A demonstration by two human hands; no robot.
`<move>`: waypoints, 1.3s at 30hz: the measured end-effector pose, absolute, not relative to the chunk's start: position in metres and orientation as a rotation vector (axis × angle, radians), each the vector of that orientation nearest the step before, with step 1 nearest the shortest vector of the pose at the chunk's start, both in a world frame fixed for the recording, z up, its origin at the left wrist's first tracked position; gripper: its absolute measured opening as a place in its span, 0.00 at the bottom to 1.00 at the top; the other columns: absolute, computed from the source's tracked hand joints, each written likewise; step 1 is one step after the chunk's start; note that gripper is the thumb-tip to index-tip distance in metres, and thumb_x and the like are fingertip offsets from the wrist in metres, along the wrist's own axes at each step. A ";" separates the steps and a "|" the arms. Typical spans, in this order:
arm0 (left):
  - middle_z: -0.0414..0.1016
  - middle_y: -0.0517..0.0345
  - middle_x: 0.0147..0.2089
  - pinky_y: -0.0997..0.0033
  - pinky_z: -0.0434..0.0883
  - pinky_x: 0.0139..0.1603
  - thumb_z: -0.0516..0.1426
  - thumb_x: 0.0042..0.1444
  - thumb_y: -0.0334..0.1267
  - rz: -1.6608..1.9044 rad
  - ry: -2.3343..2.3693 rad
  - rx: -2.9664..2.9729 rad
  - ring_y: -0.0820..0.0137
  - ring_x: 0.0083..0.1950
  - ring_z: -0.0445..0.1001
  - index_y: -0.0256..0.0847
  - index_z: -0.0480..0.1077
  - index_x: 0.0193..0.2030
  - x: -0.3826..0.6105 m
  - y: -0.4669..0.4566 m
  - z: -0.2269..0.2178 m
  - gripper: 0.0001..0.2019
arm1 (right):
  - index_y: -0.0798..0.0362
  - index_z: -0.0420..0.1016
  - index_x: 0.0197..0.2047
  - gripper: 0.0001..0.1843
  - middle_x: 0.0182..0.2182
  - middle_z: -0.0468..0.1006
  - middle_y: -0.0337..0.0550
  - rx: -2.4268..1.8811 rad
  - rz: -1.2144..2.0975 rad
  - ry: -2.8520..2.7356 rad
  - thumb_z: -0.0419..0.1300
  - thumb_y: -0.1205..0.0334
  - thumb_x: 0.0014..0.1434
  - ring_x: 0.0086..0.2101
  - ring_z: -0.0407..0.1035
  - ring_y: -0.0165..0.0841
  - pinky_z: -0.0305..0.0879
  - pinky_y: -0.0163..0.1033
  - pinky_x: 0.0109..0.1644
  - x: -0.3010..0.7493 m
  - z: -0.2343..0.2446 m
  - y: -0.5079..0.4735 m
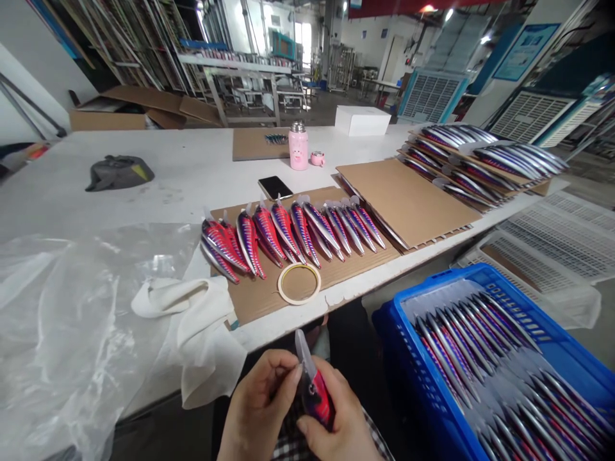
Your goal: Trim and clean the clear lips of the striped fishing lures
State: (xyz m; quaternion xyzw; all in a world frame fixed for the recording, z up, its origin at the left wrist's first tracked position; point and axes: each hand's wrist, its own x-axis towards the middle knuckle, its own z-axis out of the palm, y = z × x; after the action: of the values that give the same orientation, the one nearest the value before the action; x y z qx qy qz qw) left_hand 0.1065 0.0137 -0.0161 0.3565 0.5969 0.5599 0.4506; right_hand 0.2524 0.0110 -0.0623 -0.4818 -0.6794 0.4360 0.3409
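Both hands hold one red and purple fishing lure (314, 389) low in front of me, below the table edge. My left hand (257, 410) pinches its upper part near the clear lip. My right hand (339, 422) wraps round its body from below. On a cardboard sheet (259, 298) on the table lies a row of several similar lures (288, 234). A roll of tape (298, 283) lies on the same sheet, just in front of the row.
A blue crate (432, 410) full of lures stands at my right. Stacked cardboard trays of lures (480, 163) sit far right beside a bare cardboard sheet (408, 198). White cloth (202, 326), clear plastic sheet (62, 320), phone (275, 187), pink bottle (298, 147), white box (362, 120).
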 end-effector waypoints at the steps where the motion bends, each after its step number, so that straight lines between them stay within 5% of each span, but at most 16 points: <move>1: 0.73 0.65 0.27 0.82 0.70 0.29 0.62 0.51 0.36 1.359 1.465 0.922 0.74 0.28 0.71 0.42 0.72 0.33 0.105 0.014 -0.017 0.04 | 0.47 0.63 0.63 0.44 0.57 0.73 0.45 -1.247 1.131 -1.787 0.60 0.77 0.40 0.56 0.67 0.44 0.62 0.49 0.62 0.254 -0.063 0.012; 14: 0.73 0.60 0.40 0.80 0.74 0.39 0.61 0.52 0.34 1.399 1.389 1.100 0.73 0.36 0.73 0.49 0.77 0.39 0.105 0.011 -0.011 0.08 | 0.48 0.61 0.64 0.41 0.57 0.73 0.47 -1.252 1.070 -1.833 0.63 0.73 0.46 0.57 0.67 0.44 0.63 0.50 0.62 0.259 -0.068 0.014; 39: 0.73 0.60 0.31 0.76 0.73 0.34 0.57 0.55 0.34 1.228 1.527 1.353 0.70 0.32 0.74 0.43 0.70 0.31 0.098 0.017 -0.012 0.03 | 0.49 0.60 0.65 0.44 0.57 0.73 0.48 -1.271 0.780 -2.018 0.63 0.73 0.44 0.55 0.69 0.48 0.67 0.53 0.59 0.259 -0.067 0.010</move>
State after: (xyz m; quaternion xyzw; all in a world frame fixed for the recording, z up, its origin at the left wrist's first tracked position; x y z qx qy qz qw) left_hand 0.0985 0.0165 -0.0124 0.5278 0.5953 0.4790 0.3709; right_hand 0.2592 0.0100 -0.0668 -0.4816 -0.7643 0.2953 0.3110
